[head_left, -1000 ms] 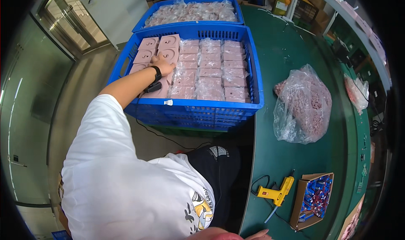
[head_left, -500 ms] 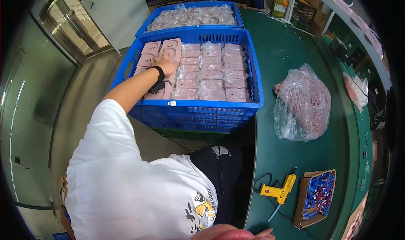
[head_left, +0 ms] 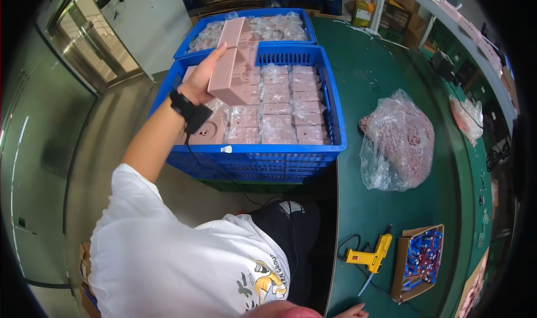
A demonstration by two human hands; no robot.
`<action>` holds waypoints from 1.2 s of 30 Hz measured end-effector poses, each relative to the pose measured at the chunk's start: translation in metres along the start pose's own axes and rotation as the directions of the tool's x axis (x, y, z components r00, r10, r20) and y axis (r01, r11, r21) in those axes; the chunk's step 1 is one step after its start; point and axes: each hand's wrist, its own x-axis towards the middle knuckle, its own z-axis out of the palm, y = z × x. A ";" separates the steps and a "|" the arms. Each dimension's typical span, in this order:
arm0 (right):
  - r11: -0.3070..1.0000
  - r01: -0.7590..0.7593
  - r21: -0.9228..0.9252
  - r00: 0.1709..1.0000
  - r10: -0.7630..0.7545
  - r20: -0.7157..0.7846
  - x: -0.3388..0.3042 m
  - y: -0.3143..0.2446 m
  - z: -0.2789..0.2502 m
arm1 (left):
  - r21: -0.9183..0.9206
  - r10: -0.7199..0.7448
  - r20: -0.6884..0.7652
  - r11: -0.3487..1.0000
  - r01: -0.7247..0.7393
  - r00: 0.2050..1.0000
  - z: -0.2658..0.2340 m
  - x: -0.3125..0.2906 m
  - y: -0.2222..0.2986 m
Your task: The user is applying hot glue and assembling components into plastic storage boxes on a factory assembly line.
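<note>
My left hand (head_left: pixel 201 78), with a black band at the wrist, is closed on pink plastic housings (head_left: pixel 229 66) with ribbed sides. At least two are held end to end, tilted above the blue crate (head_left: pixel 251 149); their far edges are blurred. Below them in the crate lie bare pink housings at the left, one with a round recess (head_left: pixel 206 132), and rows of similar pieces in clear film (head_left: pixel 275 108). At the bottom edge, my right hand (head_left: pixel 354 311) shows only partly, fingers stretched out over the green table, holding nothing visible.
On the green table (head_left: pixel 358 206) lie a clear bag of small pink parts (head_left: pixel 400 142), a yellow glue gun (head_left: pixel 369 255) with its cord, and a carton (head_left: pixel 400 267) of blue parts with wires. Behind stands another blue crate (head_left: pixel 310 30) of wrapped pieces. A shelf frame rises at right.
My left hand has lifted pink housings from the left side of the crate and turned them. My right hand stays by the table's near edge, slightly shifted.
</note>
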 end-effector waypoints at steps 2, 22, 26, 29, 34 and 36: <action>1.000 0.022 0.001 0.998 -0.022 -0.062 -0.004 0.001 -0.002 | -0.205 0.000 0.073 0.979 0.015 0.997 0.036 -0.011 -0.014; 0.957 0.223 0.183 0.962 -0.246 0.114 -0.012 -0.124 0.009 | -0.449 -0.066 0.583 0.805 0.388 0.810 0.221 -0.067 -0.166; 0.997 0.080 -0.001 0.942 -0.075 0.326 0.012 -0.156 0.041 | -0.409 -0.075 0.677 0.788 0.459 0.732 0.230 -0.070 -0.169; 0.970 -0.031 -0.243 0.894 0.136 0.428 0.039 -0.173 0.060 | -0.414 -0.137 0.630 0.774 0.480 0.765 0.223 -0.083 -0.167; 0.952 -0.013 -0.306 0.896 0.147 0.418 0.054 -0.186 0.093 | -0.358 -0.167 0.598 0.820 0.448 0.784 0.206 -0.096 -0.175; 0.958 -0.029 -0.286 0.908 0.145 0.392 0.064 -0.184 0.108 | -0.345 -0.183 0.622 0.809 0.476 0.761 0.213 -0.101 -0.180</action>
